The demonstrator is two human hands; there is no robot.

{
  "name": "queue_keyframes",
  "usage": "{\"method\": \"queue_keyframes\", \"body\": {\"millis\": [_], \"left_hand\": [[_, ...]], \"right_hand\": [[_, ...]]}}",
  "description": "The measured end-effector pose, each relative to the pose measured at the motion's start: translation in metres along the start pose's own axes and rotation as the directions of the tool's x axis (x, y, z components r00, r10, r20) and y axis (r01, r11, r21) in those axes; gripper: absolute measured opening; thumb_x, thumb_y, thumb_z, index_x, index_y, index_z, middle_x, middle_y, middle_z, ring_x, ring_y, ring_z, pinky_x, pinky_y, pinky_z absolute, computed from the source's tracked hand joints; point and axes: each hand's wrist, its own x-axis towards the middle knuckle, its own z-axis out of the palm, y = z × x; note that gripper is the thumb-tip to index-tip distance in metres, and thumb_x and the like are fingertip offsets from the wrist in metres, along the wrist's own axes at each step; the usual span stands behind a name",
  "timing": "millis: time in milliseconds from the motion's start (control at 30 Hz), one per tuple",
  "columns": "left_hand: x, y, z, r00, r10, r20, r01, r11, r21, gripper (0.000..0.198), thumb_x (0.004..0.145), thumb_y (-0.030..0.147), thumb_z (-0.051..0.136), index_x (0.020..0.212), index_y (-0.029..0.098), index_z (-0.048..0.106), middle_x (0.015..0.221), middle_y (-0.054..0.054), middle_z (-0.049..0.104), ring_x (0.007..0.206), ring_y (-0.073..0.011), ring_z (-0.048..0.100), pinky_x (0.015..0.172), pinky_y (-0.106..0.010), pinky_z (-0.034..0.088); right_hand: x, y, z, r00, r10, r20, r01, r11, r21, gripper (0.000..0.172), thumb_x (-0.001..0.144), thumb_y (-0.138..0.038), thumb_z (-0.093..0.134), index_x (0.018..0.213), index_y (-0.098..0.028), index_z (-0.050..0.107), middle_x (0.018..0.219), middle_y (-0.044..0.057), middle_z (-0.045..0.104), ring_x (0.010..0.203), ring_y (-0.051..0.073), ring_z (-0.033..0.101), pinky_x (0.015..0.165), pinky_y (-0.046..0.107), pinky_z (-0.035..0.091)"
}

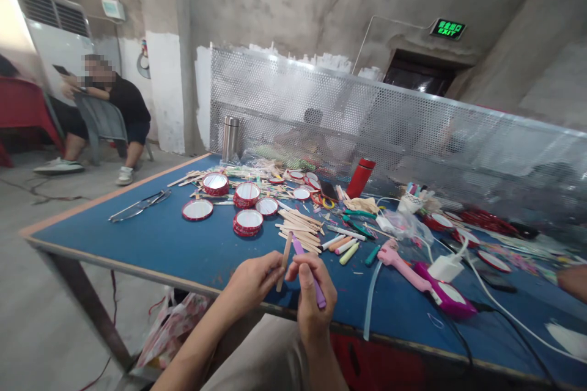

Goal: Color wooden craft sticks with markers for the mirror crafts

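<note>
At lower centre of the frame, above the blue desk (pixel 160 244), the right hand (pixel 309 302) gripped a purple marker (pixel 298 247) slanting up-left. The left hand (pixel 254 281) pinched a wooden stick (pixel 287 250), nearly upright, its top tipped right.

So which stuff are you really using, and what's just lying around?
In use: wooden craft stick in left hand; purple marker in right hand.
Lying about: red round tins, stick pile, pink glue gun, red bottle, steel flask.
</note>
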Motion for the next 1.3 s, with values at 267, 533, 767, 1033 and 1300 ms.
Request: {"method": "queue_keyframes", "body": {"millis": [267,533,767,1033,1300], "left_hand": [[0.0003,-0.0021,0.0020,1.000,0.020,-0.024,-0.020,1.000,-0.005,0.028,0.092,0.037,0.035,0.074,0.021,0.048,0.068,0.003,0.054,0.063,-0.0126,0.050,0.061,-0.022,0.035],[-0.0001,-0.0012,0.0013,1.000,0.021,-0.023,-0.021,1.000,-0.007,0.028,0.092,0.036,0.034,0.074,0.021,0.048,0.068,0.003,0.055,0.063,-0.0126,0.050,0.062,-0.022,0.036],[-0.0001,-0.0028,0.0028,0.999,0.017,-0.029,-0.016,1.000,0.006,0.029,0.092,0.039,0.035,0.073,0.022,0.047,0.066,0.004,0.052,0.061,-0.0124,0.048,0.059,-0.022,0.034],[0.0000,-0.0018,0.0019,1.000,0.020,-0.019,-0.020,1.000,-0.004,0.029,0.093,0.037,0.033,0.074,0.022,0.047,0.069,0.003,0.054,0.063,-0.0127,0.049,0.062,-0.022,0.036],[-0.0007,-0.0015,0.0019,1.000,0.017,-0.021,-0.017,1.000,-0.005,0.029,0.093,0.038,0.033,0.074,0.021,0.047,0.069,0.003,0.054,0.064,-0.0129,0.049,0.063,-0.022,0.037]], "right_hand": [[0.0018,-0.0016,-0.0005,0.999,-0.002,0.040,0.003,1.000,-0.014,0.017,0.095,-0.023,0.046,0.090,-0.021,0.062,0.072,-0.002,0.056,0.065,0.012,0.054,0.063,0.025,0.043],[0.0011,0.0000,0.0004,1.000,-0.008,-0.002,0.008,0.999,-0.033,0.018,0.095,-0.023,0.045,0.090,-0.021,0.062,0.072,-0.002,0.056,0.065,0.012,0.053,0.063,0.025,0.042],[0.0004,-0.0020,-0.0002,0.999,-0.023,0.044,0.024,0.999,-0.028,0.016,0.095,-0.022,0.046,0.090,-0.021,0.062,0.072,-0.002,0.056,0.065,0.012,0.054,0.062,0.025,0.043],[0.0002,0.0009,0.0011,1.000,0.002,-0.009,-0.002,0.998,-0.061,0.017,0.095,-0.023,0.046,0.090,-0.020,0.062,0.072,-0.001,0.057,0.065,0.012,0.054,0.063,0.025,0.043],[-0.0002,0.0015,0.0000,1.000,-0.002,-0.006,0.001,1.000,-0.025,0.017,0.095,-0.024,0.046,0.091,-0.020,0.062,0.071,-0.001,0.056,0.063,0.012,0.054,0.061,0.026,0.043]]}}
